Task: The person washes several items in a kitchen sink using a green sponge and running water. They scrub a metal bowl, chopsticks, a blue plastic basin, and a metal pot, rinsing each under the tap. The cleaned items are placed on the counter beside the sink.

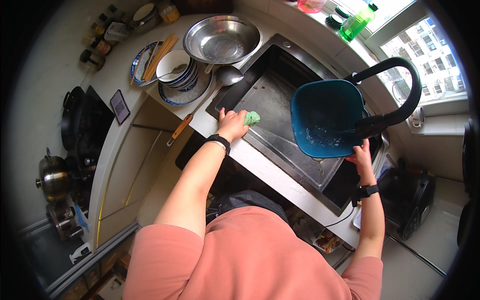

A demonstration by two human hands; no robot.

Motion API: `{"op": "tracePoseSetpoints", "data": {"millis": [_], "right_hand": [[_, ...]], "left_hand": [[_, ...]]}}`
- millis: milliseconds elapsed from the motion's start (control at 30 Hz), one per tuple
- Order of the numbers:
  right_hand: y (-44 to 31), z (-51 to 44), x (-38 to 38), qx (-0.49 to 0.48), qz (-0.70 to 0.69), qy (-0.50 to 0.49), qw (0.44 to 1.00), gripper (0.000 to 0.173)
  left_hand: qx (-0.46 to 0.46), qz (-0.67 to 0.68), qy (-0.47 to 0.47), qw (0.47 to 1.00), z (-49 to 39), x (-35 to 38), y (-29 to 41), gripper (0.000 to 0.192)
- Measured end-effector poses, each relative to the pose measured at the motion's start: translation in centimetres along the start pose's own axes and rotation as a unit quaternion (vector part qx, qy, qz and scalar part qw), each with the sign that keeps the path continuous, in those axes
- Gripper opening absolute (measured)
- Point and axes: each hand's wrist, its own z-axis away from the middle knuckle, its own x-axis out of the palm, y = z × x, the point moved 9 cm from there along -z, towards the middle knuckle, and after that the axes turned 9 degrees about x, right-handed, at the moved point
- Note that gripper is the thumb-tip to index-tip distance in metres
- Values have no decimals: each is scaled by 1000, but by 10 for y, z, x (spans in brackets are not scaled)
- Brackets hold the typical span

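Note:
My left hand (234, 124) holds a green cloth or sponge (252, 118) at the front rim of the black sink (272, 97). On the right, my right hand (360, 155) grips the lower right edge of a blue-green square basin (325, 112), which is tilted over the sink. The black faucet (410, 84) arches over the basin, and water runs from its head into it. Small scraps lie on the wet sink floor. Part of my right hand's fingers is hidden behind the basin.
Left of the sink stand a large steel bowl (223, 39), stacked bowls (174, 67) and a plate of chopsticks (161, 56). A ladle with a wooden handle (180, 130) sticks out past the counter edge. A phone (120, 107) rests farther left. Green bottle (358, 24) on the windowsill.

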Motion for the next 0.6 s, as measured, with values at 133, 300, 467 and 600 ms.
{"op": "tracePoseSetpoints", "data": {"millis": [133, 300, 467, 600], "right_hand": [[-37, 14, -35, -19, 232, 129, 964, 61], [-54, 6, -1, -9, 395, 114, 912, 51], [-44, -36, 18, -84, 528, 171, 828, 42], [-30, -57, 13, -92, 838, 252, 475, 43]], "left_hand": [[2, 4, 3, 1000, 0, 2, -2, 42], [-2, 4, 6, 1000, -1, 2, -2, 41], [-3, -2, -9, 1000, -1, 3, -2, 43], [-2, -10, -1, 1000, -1, 4, -2, 45]]}}
